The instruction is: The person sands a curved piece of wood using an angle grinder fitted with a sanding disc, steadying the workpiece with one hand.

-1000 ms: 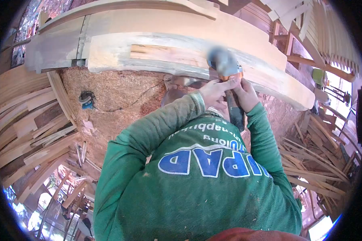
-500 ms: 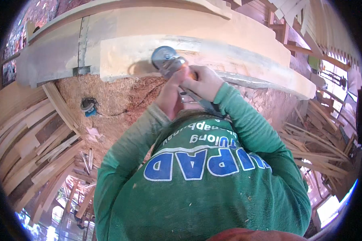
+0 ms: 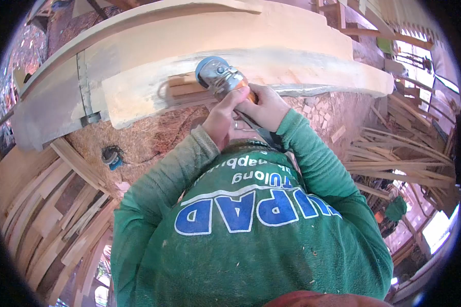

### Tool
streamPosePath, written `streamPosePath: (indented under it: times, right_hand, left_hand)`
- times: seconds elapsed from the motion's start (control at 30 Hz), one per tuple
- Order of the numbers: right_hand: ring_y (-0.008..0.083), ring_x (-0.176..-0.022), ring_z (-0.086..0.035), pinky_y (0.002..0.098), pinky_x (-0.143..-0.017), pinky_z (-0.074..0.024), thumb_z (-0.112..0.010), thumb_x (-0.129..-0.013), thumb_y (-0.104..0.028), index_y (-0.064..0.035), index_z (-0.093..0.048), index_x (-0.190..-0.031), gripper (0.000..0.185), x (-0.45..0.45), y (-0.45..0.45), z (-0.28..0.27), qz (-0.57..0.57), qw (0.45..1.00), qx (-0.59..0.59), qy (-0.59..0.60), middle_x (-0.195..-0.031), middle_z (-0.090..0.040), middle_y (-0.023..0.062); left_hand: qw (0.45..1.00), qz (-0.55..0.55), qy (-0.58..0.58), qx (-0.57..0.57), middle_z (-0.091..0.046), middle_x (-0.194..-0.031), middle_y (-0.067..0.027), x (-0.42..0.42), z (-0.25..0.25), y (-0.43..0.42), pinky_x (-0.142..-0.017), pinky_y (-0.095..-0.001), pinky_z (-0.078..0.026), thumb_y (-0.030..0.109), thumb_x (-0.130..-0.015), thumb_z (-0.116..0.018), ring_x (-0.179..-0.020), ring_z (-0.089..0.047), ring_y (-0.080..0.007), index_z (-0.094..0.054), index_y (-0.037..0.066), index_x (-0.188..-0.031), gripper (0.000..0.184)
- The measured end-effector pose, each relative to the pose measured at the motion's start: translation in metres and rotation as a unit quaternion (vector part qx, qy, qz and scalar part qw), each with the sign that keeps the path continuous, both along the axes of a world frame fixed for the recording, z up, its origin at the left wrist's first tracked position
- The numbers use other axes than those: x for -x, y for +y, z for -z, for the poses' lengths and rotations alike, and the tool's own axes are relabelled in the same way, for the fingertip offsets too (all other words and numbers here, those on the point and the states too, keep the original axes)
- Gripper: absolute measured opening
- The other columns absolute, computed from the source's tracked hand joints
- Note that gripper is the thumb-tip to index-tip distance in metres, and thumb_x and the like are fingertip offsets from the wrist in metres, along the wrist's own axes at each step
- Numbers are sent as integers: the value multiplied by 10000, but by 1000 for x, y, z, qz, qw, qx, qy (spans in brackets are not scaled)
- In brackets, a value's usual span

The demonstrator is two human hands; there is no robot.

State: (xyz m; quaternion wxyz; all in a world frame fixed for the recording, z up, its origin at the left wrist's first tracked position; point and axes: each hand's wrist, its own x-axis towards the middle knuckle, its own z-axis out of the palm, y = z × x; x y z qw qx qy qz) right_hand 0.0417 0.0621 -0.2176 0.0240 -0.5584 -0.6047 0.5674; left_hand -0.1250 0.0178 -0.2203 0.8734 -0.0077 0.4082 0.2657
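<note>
An angle grinder [image 3: 227,81] with a blue disc, a metal head and an orange body is gripped between both hands. My left hand [image 3: 224,116] is closed around one side of the body. My right hand [image 3: 266,106] wraps the other side, its thumb near the left fingers. The disc lies over the pale, curved wooden workpiece [image 3: 302,65]; whether it touches the surface cannot be made out. Smoothed grey and whitish patches run along the wood. Part of the tool's rear is hidden by the hands and a dark strip below them.
A blue tool [image 3: 111,157] lies on the sawdust-covered ground [image 3: 143,140] to the left. Long wooden strips are stacked at the lower left [image 3: 61,204], with more strips [image 3: 399,153] heaped on the right. A metal strip [image 3: 82,84] crosses the workpiece's left part.
The view has turned, so the workpiece's left part sits lower and further left. The grinder's head has shifted slightly relative to the wood; both hands keep their grip.
</note>
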Motion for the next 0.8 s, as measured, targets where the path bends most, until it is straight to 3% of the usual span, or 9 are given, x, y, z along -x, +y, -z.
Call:
streamPosePath:
  times: [0.2, 0.4, 0.6, 0.7, 0.8]
  right_hand:
    - [276, -916, -739, 398, -837, -570, -680, -966, -397, 60, -688, -1170, 500, -63, -9, -6, 92, 995, 5, 24, -988, -756, 192]
    - [277, -903, -737, 403, -827, -571, -684, -962, -402, 70, -684, -1162, 513, -129, -12, -6, 149, 988, -14, 30, -965, -749, 199]
    - [247, -865, -729, 389, -805, -571, -668, -965, -427, 76, -686, -1142, 533, -200, -7, -7, 160, 986, -37, -11, -914, -744, 171]
    - [223, -872, -719, 374, -803, -570, -645, -975, -413, 70, -683, -1163, 521, -237, 2, -20, 169, 985, 7, -38, -934, -741, 158]
    - [211, -879, -712, 365, -800, -568, -638, -977, -385, 61, -677, -1194, 498, -277, -1, -16, 202, 979, -27, -2, -964, -739, 153]
  left_hand:
    - [996, 93, 1, -14, -584, -1404, -218, -58, 12, 16, -1071, -544, -513, 694, -922, -627, -1238, -642, -382, -437, 78, -1526, 883]
    - [987, 154, -19, -45, -597, -1381, -217, -121, 6, 36, -1059, -520, -526, 668, -922, -626, -1224, -648, -379, -467, 71, -1506, 850]
    - [982, 168, -73, -40, -684, -1198, -165, -192, 13, 48, -938, -429, -590, 656, -910, -642, -1042, -712, -282, -547, 61, -1404, 779]
    - [976, 205, -40, -68, -697, -1115, -126, -227, 3, 62, -896, -387, -597, 672, -897, -647, -944, -716, -240, -573, 77, -1365, 761]
    - [970, 236, 7, -66, -679, -1145, -121, -269, -3, 71, -904, -389, -589, 694, -892, -637, -942, -702, -243, -577, 89, -1372, 775]
